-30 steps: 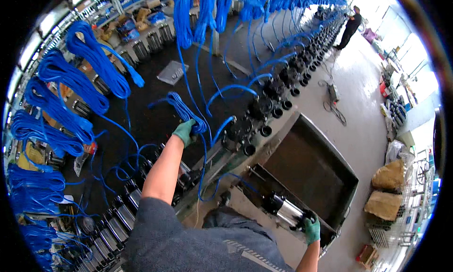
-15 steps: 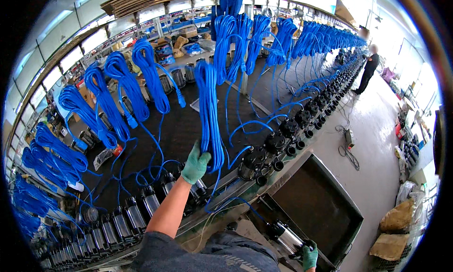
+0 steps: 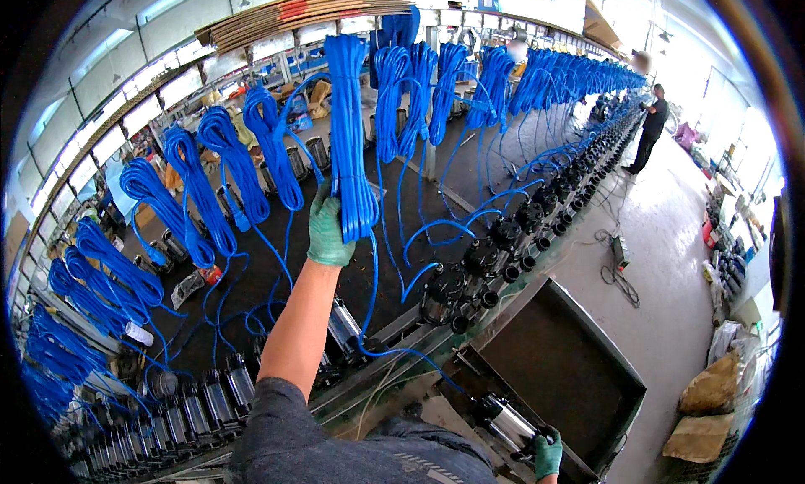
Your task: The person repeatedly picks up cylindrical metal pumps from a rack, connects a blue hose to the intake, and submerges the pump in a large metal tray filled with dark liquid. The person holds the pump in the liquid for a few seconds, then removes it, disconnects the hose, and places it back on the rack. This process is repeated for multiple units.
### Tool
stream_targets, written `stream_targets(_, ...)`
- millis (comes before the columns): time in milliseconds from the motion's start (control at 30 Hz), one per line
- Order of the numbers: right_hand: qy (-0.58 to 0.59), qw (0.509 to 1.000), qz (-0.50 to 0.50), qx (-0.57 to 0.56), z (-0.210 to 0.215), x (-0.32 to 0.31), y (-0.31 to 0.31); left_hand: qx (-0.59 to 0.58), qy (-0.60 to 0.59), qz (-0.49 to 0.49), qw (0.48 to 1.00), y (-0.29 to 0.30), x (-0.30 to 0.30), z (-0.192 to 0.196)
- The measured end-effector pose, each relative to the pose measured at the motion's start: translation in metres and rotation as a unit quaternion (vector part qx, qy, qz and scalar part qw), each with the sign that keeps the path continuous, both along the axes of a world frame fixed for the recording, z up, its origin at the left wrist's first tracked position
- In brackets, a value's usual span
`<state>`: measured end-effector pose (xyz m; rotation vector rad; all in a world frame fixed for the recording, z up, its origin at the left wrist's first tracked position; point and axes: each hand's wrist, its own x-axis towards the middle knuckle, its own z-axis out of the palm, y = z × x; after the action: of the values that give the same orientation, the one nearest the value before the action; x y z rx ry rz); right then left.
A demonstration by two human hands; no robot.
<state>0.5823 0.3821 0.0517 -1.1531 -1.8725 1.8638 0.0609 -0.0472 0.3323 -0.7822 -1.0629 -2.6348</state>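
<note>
In a green glove, my left hand [image 3: 329,230] is closed round the lower part of a long bundle of blue cable [image 3: 350,140], lifted upright at arm's length over the bench. From the bundle a single cable drops and runs to a pump [image 3: 506,418], a shiny metal cylinder with black ends, lying tilted at the lower right. My gloved right hand [image 3: 547,453] grips that pump by its near end; part of the fingers is hidden behind it. Other blue cable bundles [image 3: 233,155] hang in a row on both sides of the raised one.
Silver cylinders [image 3: 214,400] line the bench's near edge at left; black pump ends [image 3: 442,293] line it at right. A dark metal tray [image 3: 616,337] stands beside the pump. A person [image 3: 651,132] stands far right. Flat cardboard [image 3: 310,13] lies on top of the rack.
My left hand has raised the cable bundle upward and slightly left, toward the level of the hanging row. My right hand keeps hold of the pump in nearly the same place.
</note>
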Motion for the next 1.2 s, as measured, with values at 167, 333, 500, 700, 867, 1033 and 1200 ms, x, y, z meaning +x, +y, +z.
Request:
stream_targets(167, -0.003, 1.000, -0.009, -0.020, 0.003, 0.001, 0.000, 0.146, -0.122, -0.149, 0.970, 0.001, -0.046, 0.004)
stream_targets(333, 0.010, 0.999, -0.035, -0.039, 0.000, 0.001, 0.000, 0.195, -0.029, -0.253, 0.947, 0.007, -0.058, -0.005)
stream_targets(500, -0.023, 1.000, -0.016, -0.001, 0.014, -0.002, -0.006, 0.230, -0.073, -0.185, 0.953, 0.011, -0.061, -0.026)
stream_targets(700, -0.024, 0.999, -0.021, 0.010, -0.005, 0.001, -0.003, 0.105, -0.155, 0.086, 0.979, -0.005, -0.095, -0.072)
stream_targets(867, -0.056, 0.998, -0.012, -0.009, 0.000, 0.001, 0.006, -0.127, -0.120, 0.285, 0.942, -0.047, -0.121, -0.092)
stream_targets(1033, -0.075, 0.994, 0.056, -0.049, 0.047, -0.014, -0.003, -0.202, -0.107, 0.359, 0.905, -0.043, -0.121, -0.081)
stream_targets(1200, -0.068, 0.992, 0.085, -0.068, 0.085, -0.030, -0.030, -0.312, -0.035, 0.395, 0.863, -0.083, -0.172, -0.106)
